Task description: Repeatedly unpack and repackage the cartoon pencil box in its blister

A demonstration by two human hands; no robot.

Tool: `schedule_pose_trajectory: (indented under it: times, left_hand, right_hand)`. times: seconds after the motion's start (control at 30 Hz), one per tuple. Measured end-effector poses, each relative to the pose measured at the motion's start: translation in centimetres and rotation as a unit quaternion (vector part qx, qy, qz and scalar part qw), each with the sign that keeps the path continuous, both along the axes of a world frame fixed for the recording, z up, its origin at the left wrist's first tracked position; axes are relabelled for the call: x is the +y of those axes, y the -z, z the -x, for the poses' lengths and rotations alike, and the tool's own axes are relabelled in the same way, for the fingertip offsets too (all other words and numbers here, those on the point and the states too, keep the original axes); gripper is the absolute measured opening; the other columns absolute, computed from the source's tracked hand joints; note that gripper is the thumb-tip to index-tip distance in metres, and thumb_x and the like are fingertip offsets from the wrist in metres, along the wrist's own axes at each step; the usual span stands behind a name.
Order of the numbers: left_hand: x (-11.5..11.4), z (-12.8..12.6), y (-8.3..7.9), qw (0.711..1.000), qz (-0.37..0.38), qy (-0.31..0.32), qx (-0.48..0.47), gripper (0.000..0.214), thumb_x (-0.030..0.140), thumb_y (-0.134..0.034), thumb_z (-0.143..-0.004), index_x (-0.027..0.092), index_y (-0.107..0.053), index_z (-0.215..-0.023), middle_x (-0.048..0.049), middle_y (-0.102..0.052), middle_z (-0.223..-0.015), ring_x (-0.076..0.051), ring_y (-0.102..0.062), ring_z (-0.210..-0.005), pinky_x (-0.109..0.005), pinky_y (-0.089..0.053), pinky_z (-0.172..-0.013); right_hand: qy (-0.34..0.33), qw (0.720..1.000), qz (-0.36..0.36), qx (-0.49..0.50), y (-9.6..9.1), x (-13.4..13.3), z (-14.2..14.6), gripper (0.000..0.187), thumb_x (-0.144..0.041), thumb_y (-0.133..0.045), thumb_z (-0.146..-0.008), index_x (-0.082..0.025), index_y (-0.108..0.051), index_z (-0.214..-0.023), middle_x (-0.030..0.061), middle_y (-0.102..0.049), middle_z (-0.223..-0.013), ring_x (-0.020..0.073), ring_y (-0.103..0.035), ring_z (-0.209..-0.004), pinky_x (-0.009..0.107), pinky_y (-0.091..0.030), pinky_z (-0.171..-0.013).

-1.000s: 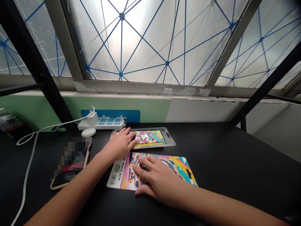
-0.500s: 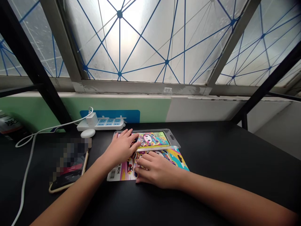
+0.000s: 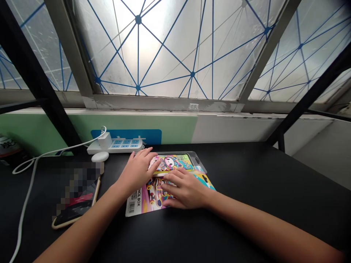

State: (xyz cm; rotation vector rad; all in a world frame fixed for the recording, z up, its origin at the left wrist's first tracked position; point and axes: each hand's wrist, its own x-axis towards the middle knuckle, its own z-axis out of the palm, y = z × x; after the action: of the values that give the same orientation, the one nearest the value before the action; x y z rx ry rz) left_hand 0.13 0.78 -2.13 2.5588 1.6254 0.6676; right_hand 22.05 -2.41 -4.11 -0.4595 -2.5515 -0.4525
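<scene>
A colourful cartoon pencil box (image 3: 179,161) in a clear plastic blister lies on the black desk. Below it a printed backing card (image 3: 153,193), with a barcode and partly visible lettering ending in "BOX", sticks out towards me. My left hand (image 3: 139,166) rests over the left end of the box, fingers stretched and thumb reaching along its near edge. Across the card's middle and right side lies my right hand (image 3: 185,188), its fingers spread and fingertips near the box's front edge. Both hands hide parts of the print, and neither is wrapped round anything.
On the left lies a phone (image 3: 75,202), partly blurred out, beside my left forearm. A white power strip (image 3: 124,145) with a plugged-in charger stands at the back, with a round white object (image 3: 100,157) before it. A white cable (image 3: 27,204) runs along the left side.
My right hand has shifted up and to the right on the card, with its fingers more spread. The card's lower left corner shows more and sits slightly turned. My left hand has moved slightly left.
</scene>
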Motion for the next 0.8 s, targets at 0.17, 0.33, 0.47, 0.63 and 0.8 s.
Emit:
schedule_pose_trajectory:
  times: [0.17,0.33,0.47,0.63,0.8]
  left_hand:
    - [0.5,0.5,-0.4,0.997,-0.074,0.008,-0.033,0.037,0.042,-0.041,-0.1,0.021,-0.069,-0.11,-0.0095,-0.066,-0.131,-0.027,-0.055,-0.126,-0.045,-0.039,-0.109]
    - [0.9,0.7,0.1,0.997,-0.082,0.004,-0.011,0.037,0.042,-0.043,-0.099,0.019,-0.068,-0.112,-0.0105,-0.067,-0.129,-0.029,-0.057,-0.123,-0.046,-0.043,-0.104]
    - [0.8,0.3,0.7,0.999,-0.042,-0.011,0.033,0.039,0.043,-0.045,-0.098,0.02,-0.065,-0.121,-0.0111,-0.065,-0.132,-0.031,-0.055,-0.124,-0.048,-0.043,-0.102]
    - [0.7,0.0,1.0,0.998,-0.032,-0.023,0.047,0.041,0.042,-0.044,-0.098,0.019,-0.062,-0.127,-0.0121,-0.061,-0.137,-0.031,-0.052,-0.127,-0.049,-0.04,-0.105]
    - [0.5,-0.2,0.7,0.998,-0.025,-0.019,0.049,0.044,0.043,-0.045,-0.098,0.018,-0.059,-0.131,-0.0131,-0.059,-0.139,-0.031,-0.05,-0.13,-0.049,-0.04,-0.105]
  right_hand:
    - [0.129,0.981,0.065,0.128,-1.4,1.8,-2.5,0.024,-0.035,-0.051,-0.099,-0.018,-0.067,-0.1,0.011,-0.066,-0.101,0.0231,-0.059,-0.094,0.039,-0.042,-0.084]
    - [0.245,0.944,0.202,0.085,-2.0,4.1,-4.9,0.027,-0.033,-0.046,-0.101,-0.018,-0.068,-0.099,0.0106,-0.066,-0.103,0.0238,-0.059,-0.096,0.04,-0.042,-0.085]
    - [0.248,0.934,0.258,0.03,-2.6,5.7,-5.2,0.034,-0.046,-0.058,-0.094,-0.02,-0.068,-0.112,0.0111,-0.064,-0.109,0.0263,-0.059,-0.1,0.04,-0.046,-0.085]
    - [0.243,0.914,0.321,-0.045,-4.1,7.6,-5.0,0.046,-0.057,-0.067,-0.084,-0.022,-0.069,-0.114,0.0105,-0.063,-0.111,0.0287,-0.059,-0.103,0.039,-0.048,-0.085]
    - [0.251,0.904,0.335,-0.086,-4.7,9.0,-4.5,0.046,-0.058,-0.076,-0.075,-0.022,-0.072,-0.105,0.0106,-0.062,-0.109,0.0302,-0.058,-0.103,0.039,-0.048,-0.087]
